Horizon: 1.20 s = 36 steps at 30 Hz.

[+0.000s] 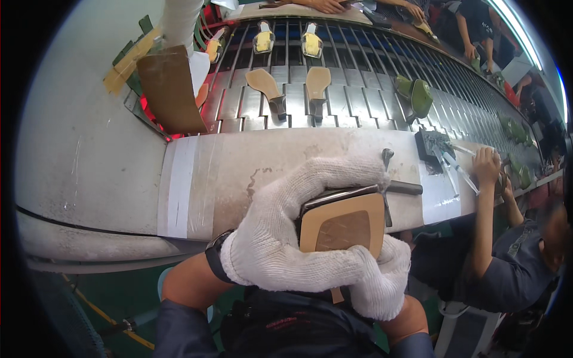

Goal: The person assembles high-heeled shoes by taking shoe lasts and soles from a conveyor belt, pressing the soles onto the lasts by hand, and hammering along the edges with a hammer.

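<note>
Both my hands wear white knit gloves. I hold a square-toed shoe [343, 227] in front of my lap, with its tan sole and brown inset patch facing up. My left hand [286, 221] curls around its left side, fingers closed along the dark far edge and the thumb across the near part of the sole. My right hand [382, 277] is closed around the near right end of the shoe, which it mostly hides. Just beyond the shoe, a dark metal tool [404, 188] rests at the bench edge; its shape is partly covered.
The pale bench top [286, 149] borders a metal slat conveyor [352, 101]. On it lie two tan-soled shoes [319, 83], a green pair [418, 95] and others. A brown board [170, 89] stands left. A dark box [433, 146] with brushes sits right, near a co-worker's hand [486, 164].
</note>
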Motion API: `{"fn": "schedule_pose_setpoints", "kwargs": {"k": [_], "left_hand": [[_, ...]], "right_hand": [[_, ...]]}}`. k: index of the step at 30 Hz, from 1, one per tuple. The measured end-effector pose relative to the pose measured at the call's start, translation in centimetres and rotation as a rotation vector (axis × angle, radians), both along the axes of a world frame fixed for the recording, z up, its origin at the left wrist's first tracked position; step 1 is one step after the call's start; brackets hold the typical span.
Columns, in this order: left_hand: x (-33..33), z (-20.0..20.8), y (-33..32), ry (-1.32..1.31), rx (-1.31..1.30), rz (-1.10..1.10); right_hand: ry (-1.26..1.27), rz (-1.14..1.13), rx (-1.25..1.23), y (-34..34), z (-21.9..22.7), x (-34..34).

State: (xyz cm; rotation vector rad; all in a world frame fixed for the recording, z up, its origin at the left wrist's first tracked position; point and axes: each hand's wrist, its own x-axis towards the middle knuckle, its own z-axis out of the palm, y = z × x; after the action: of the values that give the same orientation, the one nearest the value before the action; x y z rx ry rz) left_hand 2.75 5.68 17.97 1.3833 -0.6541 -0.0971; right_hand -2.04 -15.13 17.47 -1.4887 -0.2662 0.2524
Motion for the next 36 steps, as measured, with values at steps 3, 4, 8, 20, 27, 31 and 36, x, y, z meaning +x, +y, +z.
{"fn": "schedule_pose_setpoints", "kwargs": {"k": [3,4,8,20,27,31,36], "left_hand": [[0.0,0.5,-0.1,-0.03,0.0,0.009],[-0.3,0.8,-0.2,0.023,-0.005,0.017],[-1.8,2.7,-0.7,0.283,-0.038,0.087],[2.2,-0.2,-0.3,0.196,-0.189,-0.086],[2.0,0.4,-0.5,0.093,-0.053,-0.047],[4.1,0.6,-1.2,0.156,-0.162,-0.112],[7.4,-0.3,-2.3,0.168,-0.297,-0.099]], "right_hand": [[0.036,-0.025,0.034,0.1,0.2,-0.1],[0.033,-0.019,-0.001,0.0,0.3,-0.2],[0.103,-0.02,0.049,0.0,-0.4,-0.8],[0.193,-0.071,0.303,-0.5,-0.1,0.1],[0.127,-0.093,0.212,-0.3,0.8,0.6],[-0.058,-0.15,0.077,-0.3,0.5,2.6],[0.041,-0.191,0.104,-0.5,1.7,5.4]]}}
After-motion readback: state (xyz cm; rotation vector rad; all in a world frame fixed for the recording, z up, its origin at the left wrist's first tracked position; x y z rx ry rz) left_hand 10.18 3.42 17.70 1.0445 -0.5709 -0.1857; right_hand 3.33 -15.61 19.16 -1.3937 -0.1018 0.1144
